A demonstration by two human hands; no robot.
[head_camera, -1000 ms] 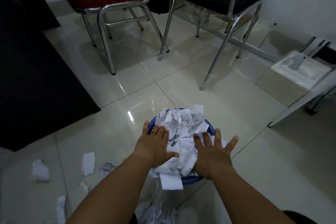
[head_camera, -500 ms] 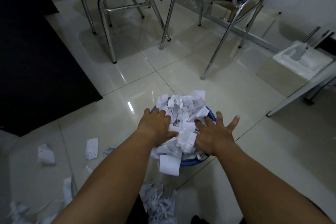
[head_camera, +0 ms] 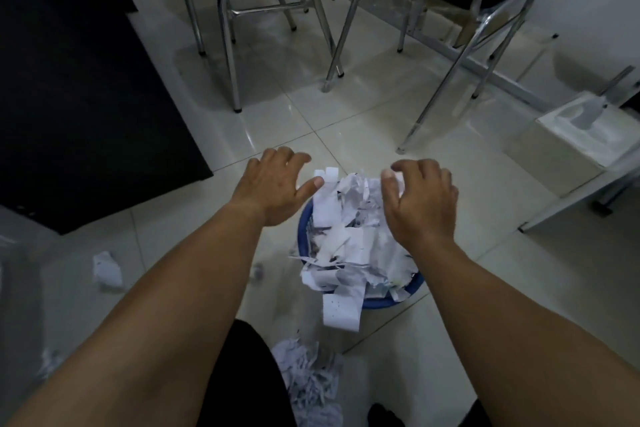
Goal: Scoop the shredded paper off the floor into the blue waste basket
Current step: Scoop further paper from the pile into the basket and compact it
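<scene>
Newly lifted off the overfull blue waste basket (head_camera: 302, 232), the left hand (head_camera: 273, 184) and right hand (head_camera: 420, 199) hover above it, loosely curled and grasping nothing, while remaining shredded paper (head_camera: 308, 381) lies on the floor (head_camera: 346, 121) just on the basket's near side, midway between both hands.
</scene>
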